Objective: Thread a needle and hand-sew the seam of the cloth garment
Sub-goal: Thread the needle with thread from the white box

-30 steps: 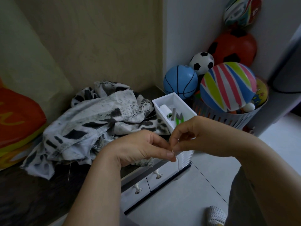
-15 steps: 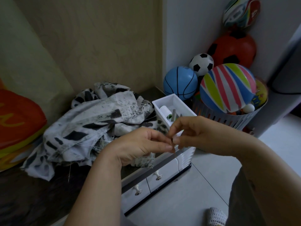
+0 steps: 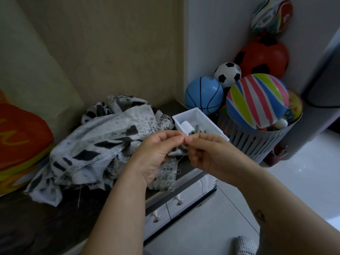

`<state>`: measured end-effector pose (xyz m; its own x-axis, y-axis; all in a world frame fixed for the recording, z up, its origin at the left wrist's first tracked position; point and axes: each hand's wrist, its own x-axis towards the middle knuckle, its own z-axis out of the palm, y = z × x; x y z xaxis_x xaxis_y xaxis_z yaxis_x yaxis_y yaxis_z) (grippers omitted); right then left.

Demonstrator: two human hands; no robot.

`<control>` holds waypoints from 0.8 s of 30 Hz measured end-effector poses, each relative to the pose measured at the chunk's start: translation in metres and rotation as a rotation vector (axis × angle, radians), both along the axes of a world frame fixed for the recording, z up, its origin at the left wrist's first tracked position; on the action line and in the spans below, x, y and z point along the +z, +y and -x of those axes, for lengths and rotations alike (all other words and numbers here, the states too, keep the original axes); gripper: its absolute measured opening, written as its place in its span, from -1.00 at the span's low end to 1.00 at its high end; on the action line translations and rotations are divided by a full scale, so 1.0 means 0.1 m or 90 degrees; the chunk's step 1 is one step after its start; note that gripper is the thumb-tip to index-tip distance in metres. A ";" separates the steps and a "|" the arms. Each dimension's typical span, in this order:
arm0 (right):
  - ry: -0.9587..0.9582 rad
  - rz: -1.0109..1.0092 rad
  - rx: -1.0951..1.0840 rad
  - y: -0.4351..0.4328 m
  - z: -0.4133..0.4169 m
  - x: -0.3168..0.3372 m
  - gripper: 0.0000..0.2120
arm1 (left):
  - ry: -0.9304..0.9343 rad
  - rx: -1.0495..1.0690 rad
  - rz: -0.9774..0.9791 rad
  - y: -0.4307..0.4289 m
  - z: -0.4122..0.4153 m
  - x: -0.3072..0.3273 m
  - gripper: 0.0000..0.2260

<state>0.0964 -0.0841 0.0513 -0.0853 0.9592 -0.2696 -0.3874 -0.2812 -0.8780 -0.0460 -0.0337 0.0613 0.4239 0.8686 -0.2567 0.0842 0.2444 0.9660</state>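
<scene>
so, left hand: thumb and forefinger tips pressed together in a tight pinch on the thread, the other fingers curled loosely under.
right hand: the same sort of pinch, thumb against forefinger, meeting the left hand's tips nose to nose. a pale strand runs out from under its fingers, so i take it to hold thread too.
needle: too fine for me to make out. i'd guess it sits inside 1 of the 2 pinches, but i cannot tell which, nor which way its length points.
thread path: 1 thin white strand drooping from between the hands toward the counter edge.
what the next move turns on: thread end and eye must line up just where the 2 pinches touch. both hands are equally near that spot.
garment: black-and-white patterned cloth heaped on the dark counter, behind and to the left of the hands, nearer the left hand.
stage: threading, by my reading, with no stitch begun.
white tray: just behind the fingertips, with a white spool inside.
balls: a blue ball and a striped ball at a slatted basket on the right.
writing: a red mark on the topmost ball and yellow strokes on the orange cushion, neither readable.
</scene>
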 end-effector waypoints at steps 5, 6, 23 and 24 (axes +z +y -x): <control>-0.010 -0.038 -0.033 0.02 0.00 0.00 -0.88 | -0.031 0.035 0.022 0.00 -0.03 -0.01 -0.88; -0.013 -0.042 -0.033 0.02 0.00 0.00 -0.87 | -0.042 0.038 0.028 0.00 -0.04 -0.01 -0.87; -0.018 -0.055 -0.085 0.05 -0.11 -0.01 -0.88 | -0.081 0.167 -0.036 0.01 -0.03 0.04 -0.90; -0.021 -0.056 -0.089 0.05 -0.12 0.00 -0.88 | -0.046 0.164 -0.090 0.02 -0.01 0.03 -0.88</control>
<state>0.1088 -0.0793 0.0509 0.0579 0.9810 -0.1853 -0.3878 -0.1489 -0.9096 -0.0451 -0.0316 0.0641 0.1971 0.9749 -0.1036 -0.0331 0.1122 0.9931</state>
